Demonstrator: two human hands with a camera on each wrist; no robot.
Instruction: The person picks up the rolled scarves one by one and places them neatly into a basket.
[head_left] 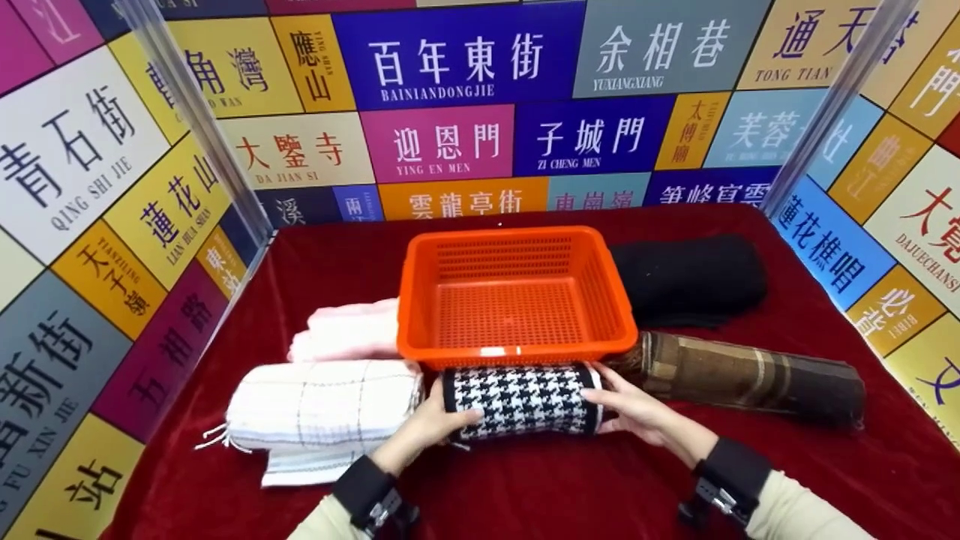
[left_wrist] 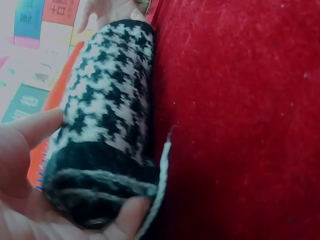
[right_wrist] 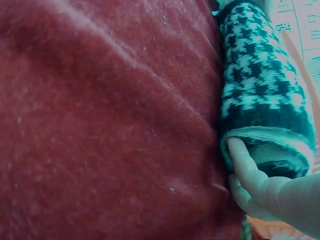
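**Houndstooth roll (head_left: 517,401) is lying before the orange basket (head_left: 517,352)**

Across the red-covered table (head_left: 540,487), I'm seeing the left hand (head_left: 433,420) gripping the roll's left end, fingers bent round it, while the right hand (head_left: 637,407) is pinching the right end. A white checked bundle (head_left: 330,405) is sitting just left, with a pink bundle (head_left: 349,330) showing behind it. A brown plaid roll (head_left: 750,379) is lying to the right, and a black bundle (head_left: 686,277) is resting behind that.
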